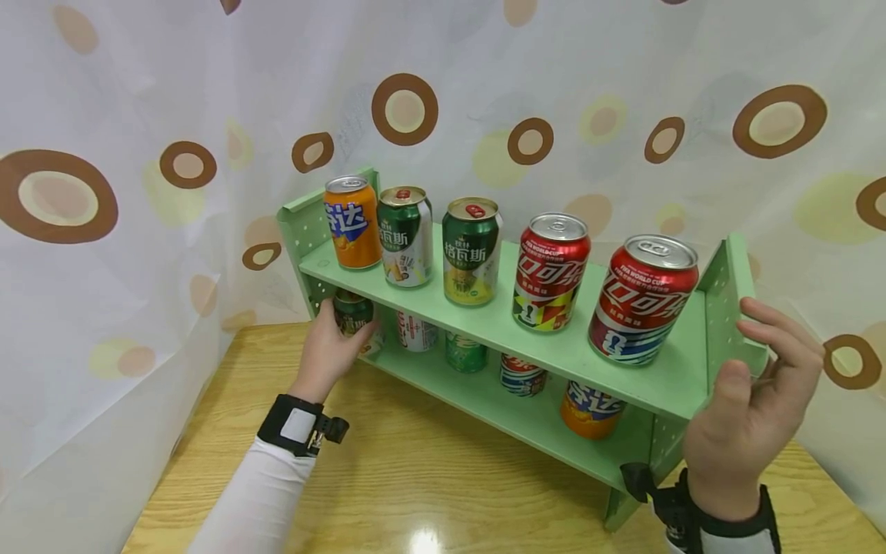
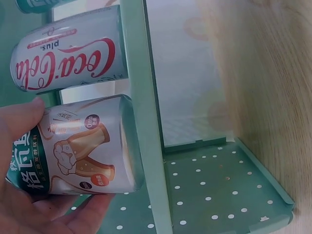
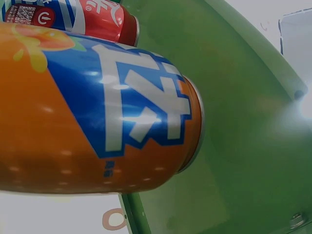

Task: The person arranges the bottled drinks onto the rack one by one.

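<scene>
My left hand [image 1: 331,346] holds a green-and-white drink can [image 2: 87,146] at the left end of the lower shelf, thumb on one side and fingers on the other. Beside that can stands a white Coca-Cola plus can [image 2: 70,51]. Loosely bent and holding nothing, my right hand [image 1: 751,404] is at the right end panel [image 1: 737,288] of the green two-tier rack [image 1: 429,304]; whether the fingertips touch the panel I cannot tell. An orange can [image 3: 97,117] on the lower shelf fills much of the right wrist view.
On the top shelf stand an orange can [image 1: 353,231], two green-topped cans [image 1: 408,242] and two red cola cans [image 1: 551,273]. The lower shelf also bears a green can [image 1: 465,354] and a red-and-blue can [image 1: 521,375]. A patterned curtain [image 1: 457,46] hangs behind the wooden table [image 1: 388,477].
</scene>
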Action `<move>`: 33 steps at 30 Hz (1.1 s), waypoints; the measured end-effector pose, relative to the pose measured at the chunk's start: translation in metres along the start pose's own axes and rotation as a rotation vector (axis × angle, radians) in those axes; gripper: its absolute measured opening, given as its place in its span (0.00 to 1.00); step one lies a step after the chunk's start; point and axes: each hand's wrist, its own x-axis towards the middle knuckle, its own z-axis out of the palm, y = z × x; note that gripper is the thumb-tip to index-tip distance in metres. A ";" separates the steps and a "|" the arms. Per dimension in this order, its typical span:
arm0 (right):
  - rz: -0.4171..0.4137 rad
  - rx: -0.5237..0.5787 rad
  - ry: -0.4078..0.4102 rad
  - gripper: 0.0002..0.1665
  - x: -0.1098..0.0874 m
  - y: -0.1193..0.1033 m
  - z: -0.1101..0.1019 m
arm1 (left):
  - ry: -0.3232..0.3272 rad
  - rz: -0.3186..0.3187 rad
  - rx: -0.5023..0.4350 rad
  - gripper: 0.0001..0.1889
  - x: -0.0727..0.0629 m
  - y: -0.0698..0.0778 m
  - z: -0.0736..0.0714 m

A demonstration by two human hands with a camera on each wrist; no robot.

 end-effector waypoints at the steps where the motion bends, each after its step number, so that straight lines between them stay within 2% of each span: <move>1: 0.000 -0.005 -0.002 0.26 0.000 0.000 0.000 | -0.006 0.000 -0.001 0.44 0.001 0.000 0.000; 17: -0.008 -0.012 0.008 0.27 -0.001 -0.001 0.001 | -0.088 0.010 -0.037 0.49 0.020 -0.007 0.001; 26: -0.005 -0.025 0.001 0.28 0.000 0.000 -0.001 | -0.144 0.004 -0.097 0.46 0.029 -0.009 0.002; 33: -0.011 -0.011 0.009 0.28 0.000 0.000 0.000 | -0.171 -0.013 -0.105 0.44 0.036 -0.011 0.002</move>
